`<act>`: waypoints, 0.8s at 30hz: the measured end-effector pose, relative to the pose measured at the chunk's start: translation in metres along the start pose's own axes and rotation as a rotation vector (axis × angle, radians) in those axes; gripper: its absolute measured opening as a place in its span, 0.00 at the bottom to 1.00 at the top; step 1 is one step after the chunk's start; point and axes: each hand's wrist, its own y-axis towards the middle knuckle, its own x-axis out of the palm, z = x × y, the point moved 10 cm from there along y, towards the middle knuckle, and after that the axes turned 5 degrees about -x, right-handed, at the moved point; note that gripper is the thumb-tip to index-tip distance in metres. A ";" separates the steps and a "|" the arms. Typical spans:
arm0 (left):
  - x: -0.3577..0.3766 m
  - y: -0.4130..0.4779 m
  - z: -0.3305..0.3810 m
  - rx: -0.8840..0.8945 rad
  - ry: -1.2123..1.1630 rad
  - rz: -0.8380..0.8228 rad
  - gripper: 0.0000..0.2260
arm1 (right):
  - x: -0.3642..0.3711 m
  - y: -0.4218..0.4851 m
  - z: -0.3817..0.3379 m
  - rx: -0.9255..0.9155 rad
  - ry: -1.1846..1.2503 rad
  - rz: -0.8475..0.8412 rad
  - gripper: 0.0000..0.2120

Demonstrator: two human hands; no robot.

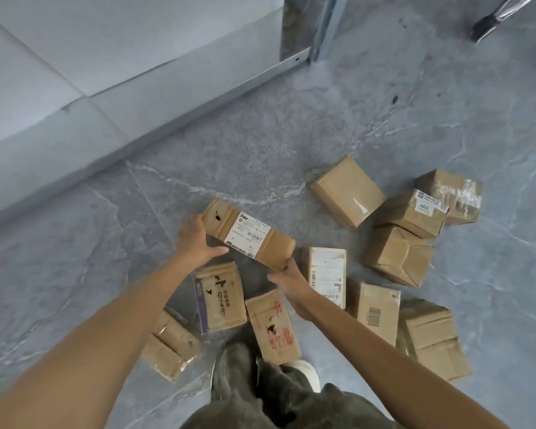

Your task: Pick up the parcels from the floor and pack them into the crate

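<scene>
The long parcel (250,235), brown card with a white label across its middle, is held slantwise, the left hand (195,239) gripping one end and the right hand (288,281) the other. Near it on the floor (260,134) lie a black-printed box (222,297), a red-printed box (274,326), a dented box (169,346) and a white-labelled parcel (328,275); further right are a barcoded box (376,311), a large box (432,339), a crumpled box (398,255), a small-labelled box (413,209) touching it, a taped box (455,193) and a plain box (347,191)

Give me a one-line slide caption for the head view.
A long labelled parcel gripped at its ends by left hand and right hand over the grey floor, other cardboard parcels scattered around.
</scene>
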 end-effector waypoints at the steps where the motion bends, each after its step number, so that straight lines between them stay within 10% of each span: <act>1: 0.000 -0.001 0.001 -0.011 -0.129 -0.053 0.38 | -0.004 -0.004 -0.010 -0.019 0.000 0.008 0.25; 8: -0.065 -0.094 0.038 0.076 -0.359 -0.008 0.15 | -0.062 -0.105 -0.086 -0.191 0.003 0.261 0.21; 24: -0.521 -0.569 0.234 0.555 -0.388 0.476 0.19 | -0.115 -0.656 -0.444 -0.816 0.200 0.317 0.22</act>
